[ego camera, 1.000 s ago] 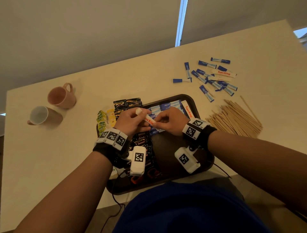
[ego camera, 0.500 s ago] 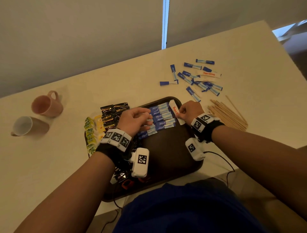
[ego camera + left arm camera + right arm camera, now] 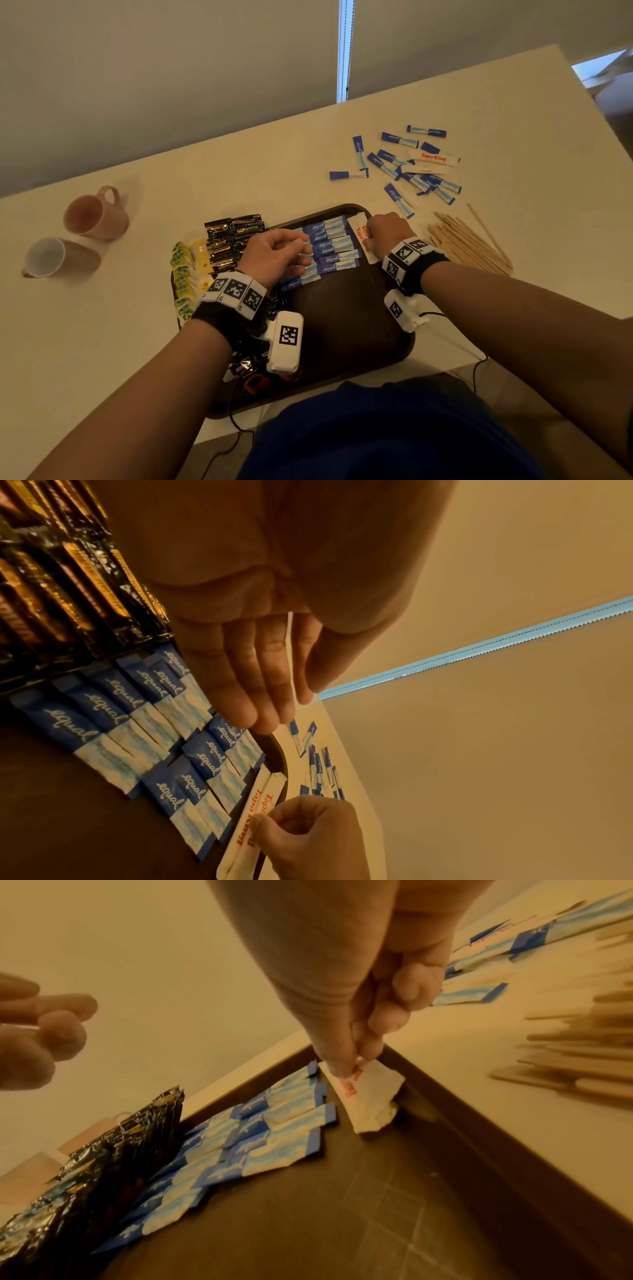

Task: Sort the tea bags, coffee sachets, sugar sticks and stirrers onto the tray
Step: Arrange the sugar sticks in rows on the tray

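The right hand (image 3: 385,233) is down at the far right corner of the brown tray (image 3: 346,329), thumb and fingers pinching a white Tapa King sugar stick (image 3: 363,1096) that lies beside a second white one, just right of the blue sticks; the left hand (image 3: 274,253) hangs over the tray's middle with fingers loosely curled, holding nothing; in the left wrist view its fingertips (image 3: 263,715) are extended above the blue sticks. The blue Equal sugar sticks (image 3: 330,246) lie in overlapping rows across the far half of the tray; left of them the dark coffee sachets (image 3: 233,240) are stacked, and the yellow-green tea bags (image 3: 183,274) line the tray's left edge. Out on the table (image 3: 102,342), more loose sugar sticks (image 3: 407,164) are scattered beyond the tray; the wooden stirrers (image 3: 469,243) are heaped to its right; two mugs (image 3: 78,233) lie well to the left.
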